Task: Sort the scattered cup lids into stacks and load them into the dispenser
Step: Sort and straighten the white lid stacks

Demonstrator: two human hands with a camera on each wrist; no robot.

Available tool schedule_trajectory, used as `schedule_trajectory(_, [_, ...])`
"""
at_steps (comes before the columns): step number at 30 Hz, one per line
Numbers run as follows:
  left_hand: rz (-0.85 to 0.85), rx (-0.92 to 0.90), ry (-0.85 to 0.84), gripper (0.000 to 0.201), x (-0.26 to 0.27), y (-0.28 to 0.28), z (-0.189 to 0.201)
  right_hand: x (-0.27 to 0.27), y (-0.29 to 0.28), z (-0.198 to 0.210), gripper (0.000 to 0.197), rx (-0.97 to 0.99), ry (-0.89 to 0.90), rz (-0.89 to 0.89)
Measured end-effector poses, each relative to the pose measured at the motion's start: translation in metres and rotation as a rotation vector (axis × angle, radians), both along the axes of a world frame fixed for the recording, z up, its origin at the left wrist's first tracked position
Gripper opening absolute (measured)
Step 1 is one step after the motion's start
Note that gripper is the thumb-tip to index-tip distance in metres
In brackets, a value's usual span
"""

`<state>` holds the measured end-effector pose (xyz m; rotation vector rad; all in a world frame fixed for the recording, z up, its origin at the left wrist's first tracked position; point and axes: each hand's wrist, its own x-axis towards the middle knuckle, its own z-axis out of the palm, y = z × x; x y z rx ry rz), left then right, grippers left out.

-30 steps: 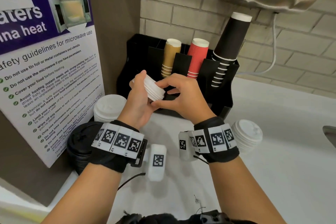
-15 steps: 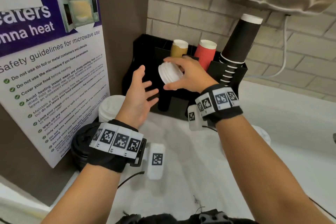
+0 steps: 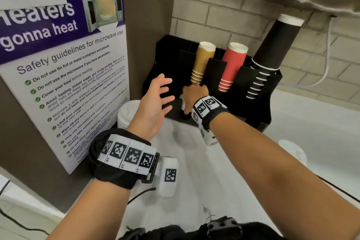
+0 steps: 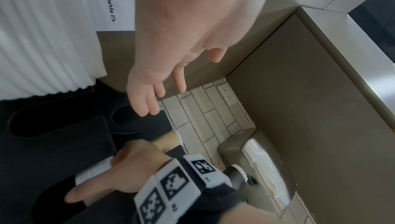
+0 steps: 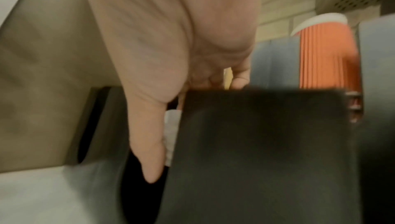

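Half a second ago the right hand [image 3: 195,96] held the stack of white lids [image 3: 182,104] up in front of the tan cups; now it has dropped down the front of the black dispenser [image 3: 259,107] and is feeding the stack into a slot below the tan cups [image 3: 202,62]. The left hand [image 3: 155,103] has stayed where it was, just left of the dispenser, fingers spread wide and holding nothing.

The lids lie under the right palm, their stacking axis running roughly down along the slot, so the coming move looks like a straight push downward and then a release. The right hand is the one on the job; the left is near but apart.

The head view shows only a sliver of white beside the right knuckles. The right wrist view, though blurred, shows more: the thumb [image 5: 149,151] extends down the slot's opening with the lids' white edge [image 5: 171,136] touching it, and the other fingers curl over the dispenser's front wall. The left wrist view shows an empty slot [image 4: 53,119] further left and a ribbed white stack [image 4: 42,33] close by.

More white lids [image 3: 127,115] sit on the worktop [image 3: 194,181] by the poster [image 3: 64,76].
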<state>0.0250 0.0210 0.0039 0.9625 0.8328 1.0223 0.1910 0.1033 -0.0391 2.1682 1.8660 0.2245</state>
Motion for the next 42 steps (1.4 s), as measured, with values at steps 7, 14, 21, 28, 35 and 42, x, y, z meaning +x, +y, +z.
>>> schedule_trajectory(7, [-0.027, 0.024, 0.035, 0.038, 0.001, 0.001, -0.005, 0.000, 0.007, -0.023, 0.044, -0.124, 0.070, -0.018])
schedule_trajectory(14, [-0.030, 0.018, 0.035, 0.035, 0.000, 0.000, -0.005, 0.008, -0.002, 0.001, 0.031, -0.215, 0.276, 0.010])
schedule_trajectory(21, [-0.144, 0.085, 0.071, 0.024, 0.007, -0.008, -0.013, 0.060, -0.117, 0.065, 0.035, 0.290, 0.748, -0.132])
schedule_trajectory(28, [-0.233, 0.060, 0.089, 0.020, 0.027, -0.021, -0.032, 0.111, -0.236, 0.046, 0.079, 0.263, 0.654, -0.747])
schedule_trajectory(35, [-0.311, 0.065, 0.115, 0.023, 0.041, -0.032, -0.042, 0.123, -0.258, 0.008, 0.093, 0.308, 0.754, -0.794])
schedule_trajectory(42, [-0.345, 0.104, 0.147, 0.023, 0.048, -0.038, -0.044, 0.121, -0.259, 0.018, 0.077, 0.396, 0.688, -0.727])
